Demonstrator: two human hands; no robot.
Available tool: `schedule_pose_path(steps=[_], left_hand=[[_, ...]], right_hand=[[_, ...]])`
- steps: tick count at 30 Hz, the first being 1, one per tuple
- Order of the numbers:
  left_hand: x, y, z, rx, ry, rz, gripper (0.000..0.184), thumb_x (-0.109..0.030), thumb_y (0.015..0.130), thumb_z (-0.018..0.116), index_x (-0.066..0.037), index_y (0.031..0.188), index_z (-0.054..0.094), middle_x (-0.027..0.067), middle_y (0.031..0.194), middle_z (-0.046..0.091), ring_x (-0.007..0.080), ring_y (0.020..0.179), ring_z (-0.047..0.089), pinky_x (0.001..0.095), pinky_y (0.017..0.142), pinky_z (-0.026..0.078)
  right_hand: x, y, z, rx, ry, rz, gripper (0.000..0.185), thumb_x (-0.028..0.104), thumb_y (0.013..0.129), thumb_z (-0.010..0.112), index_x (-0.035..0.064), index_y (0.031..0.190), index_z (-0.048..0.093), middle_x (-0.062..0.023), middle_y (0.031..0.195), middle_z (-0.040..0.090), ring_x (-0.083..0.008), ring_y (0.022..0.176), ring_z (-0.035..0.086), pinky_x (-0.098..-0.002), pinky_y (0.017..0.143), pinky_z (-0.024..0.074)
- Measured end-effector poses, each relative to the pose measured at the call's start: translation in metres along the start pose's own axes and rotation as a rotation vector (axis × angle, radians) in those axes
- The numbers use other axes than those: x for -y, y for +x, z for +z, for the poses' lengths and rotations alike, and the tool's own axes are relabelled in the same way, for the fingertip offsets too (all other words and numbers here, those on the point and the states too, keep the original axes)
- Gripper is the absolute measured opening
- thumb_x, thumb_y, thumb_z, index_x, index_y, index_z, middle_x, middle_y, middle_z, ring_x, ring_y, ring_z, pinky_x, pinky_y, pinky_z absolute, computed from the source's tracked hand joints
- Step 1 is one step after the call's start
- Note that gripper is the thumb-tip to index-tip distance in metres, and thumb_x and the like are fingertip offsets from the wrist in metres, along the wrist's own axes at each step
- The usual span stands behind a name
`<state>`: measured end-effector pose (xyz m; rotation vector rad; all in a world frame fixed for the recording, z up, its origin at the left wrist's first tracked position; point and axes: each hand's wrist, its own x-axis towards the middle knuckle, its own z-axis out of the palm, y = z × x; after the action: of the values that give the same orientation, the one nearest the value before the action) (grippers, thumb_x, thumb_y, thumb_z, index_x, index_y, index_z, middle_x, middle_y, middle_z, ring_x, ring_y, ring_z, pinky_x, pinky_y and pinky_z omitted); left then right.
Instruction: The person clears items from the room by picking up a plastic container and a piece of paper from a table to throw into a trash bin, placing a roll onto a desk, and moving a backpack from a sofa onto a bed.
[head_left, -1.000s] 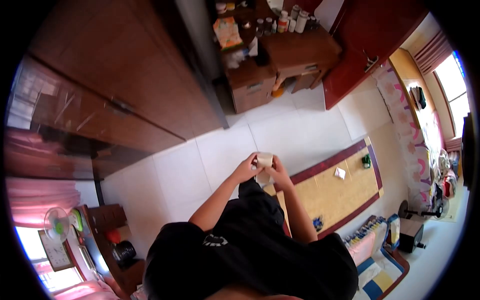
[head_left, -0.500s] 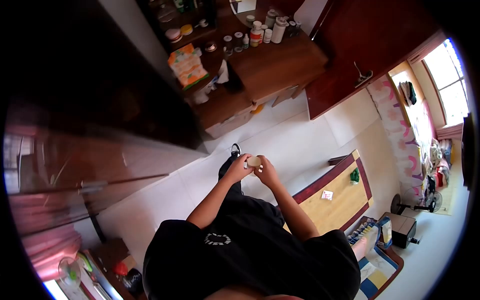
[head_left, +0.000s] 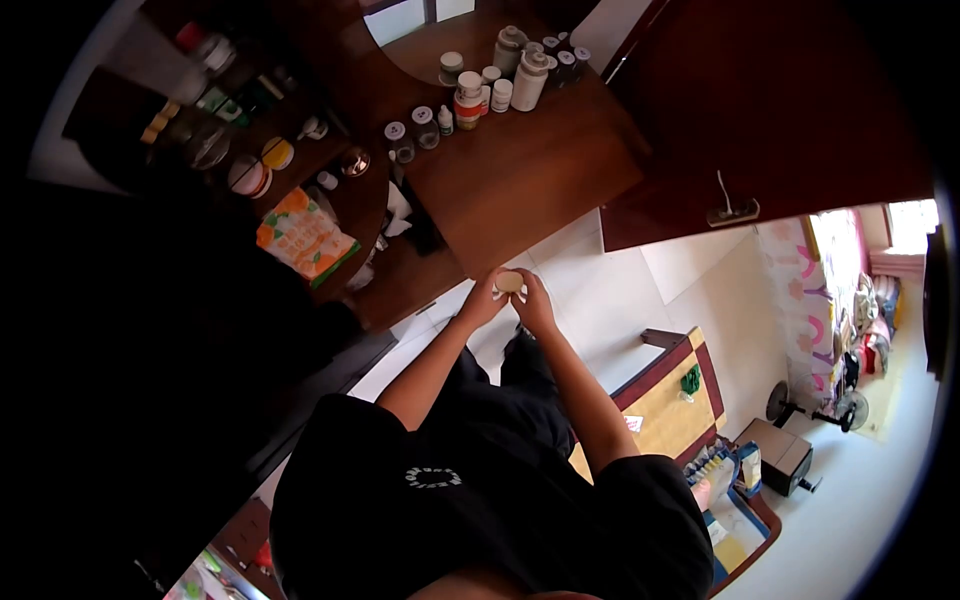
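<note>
A small pale, round-topped object (head_left: 509,281) is held between my two hands, out in front of my body. My left hand (head_left: 482,300) grips its left side, and my right hand (head_left: 537,304) grips its right side. The fingers of both hands are curled round it; white bits show at the fingertips. Just beyond my hands is the front edge of a brown wooden dresser (head_left: 530,170). What the object is cannot be made out.
Bottles (head_left: 530,80) and jars stand on the dresser, with an orange-and-white packet (head_left: 300,238) at left. A red door (head_left: 760,120) stands at the right. Below it are a low yellow table (head_left: 665,420), a black fan (head_left: 780,402) and a box-like cabinet (head_left: 775,452).
The view has moved forward to the dresser, which now looks larger and nearer. The low table has shifted lower in view. Both hands still hold the pale object.
</note>
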<state>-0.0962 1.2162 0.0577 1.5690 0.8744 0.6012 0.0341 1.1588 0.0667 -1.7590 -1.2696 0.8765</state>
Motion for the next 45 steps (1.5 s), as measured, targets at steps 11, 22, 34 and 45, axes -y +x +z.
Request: schedule_pose_path(steps=[11, 22, 34, 45], left_hand=[[0.086, 0.113, 0.009, -0.426, 0.213, -0.301, 0.047, -0.002, 0.072, 0.057, -0.009, 0.117, 0.045, 0.0193, 0.114, 0.047, 0.0341, 0.105, 0.048, 0.0376, 0.085, 0.044], [0.016, 0.085, 0.032, -0.690, 0.365, -0.254, 0.063, -0.011, 0.065, 0.066, -0.007, 0.121, 0.040, 0.0183, 0.118, 0.045, 0.0387, 0.110, 0.040, 0.0423, 0.090, 0.039], [0.029, -0.275, 0.099, -1.585, -0.486, -0.307, 0.034, -0.016, 0.082, 0.056, -0.003, 0.113, 0.050, 0.0078, 0.096, 0.062, 0.0139, 0.080, 0.059, 0.0254, 0.067, 0.047], [-0.004, -0.586, 0.344, -2.693, -0.986, 0.063, 0.026, -0.025, 0.087, 0.050, -0.008, 0.105, 0.053, 0.0037, 0.092, 0.061, 0.0118, 0.080, 0.057, 0.0262, 0.069, 0.045]], right_hand=[[-0.042, 0.157, 0.006, 0.304, -0.289, -0.066, 0.038, 0.005, 0.072, 0.055, 0.0091, 0.109, 0.049, -0.0147, 0.109, 0.053, -0.0337, 0.098, 0.051, -0.0396, 0.080, 0.0440], [-0.003, 0.152, -0.025, 0.434, -0.434, -0.471, 0.051, 0.006, 0.068, 0.063, 0.0077, 0.115, 0.045, -0.0163, 0.114, 0.047, -0.0349, 0.103, 0.049, -0.0406, 0.079, 0.0452], [0.031, -0.134, 0.131, 1.443, -0.063, -0.307, 0.043, 0.008, 0.078, 0.060, 0.0089, 0.118, 0.043, -0.0104, 0.109, 0.055, -0.0223, 0.093, 0.057, -0.0322, 0.076, 0.0474], [0.062, -0.495, 0.148, 2.346, -0.566, 0.295, 0.031, 0.018, 0.086, 0.053, 0.0009, 0.111, 0.047, -0.0138, 0.102, 0.056, -0.0257, 0.092, 0.059, -0.0340, 0.079, 0.0493]])
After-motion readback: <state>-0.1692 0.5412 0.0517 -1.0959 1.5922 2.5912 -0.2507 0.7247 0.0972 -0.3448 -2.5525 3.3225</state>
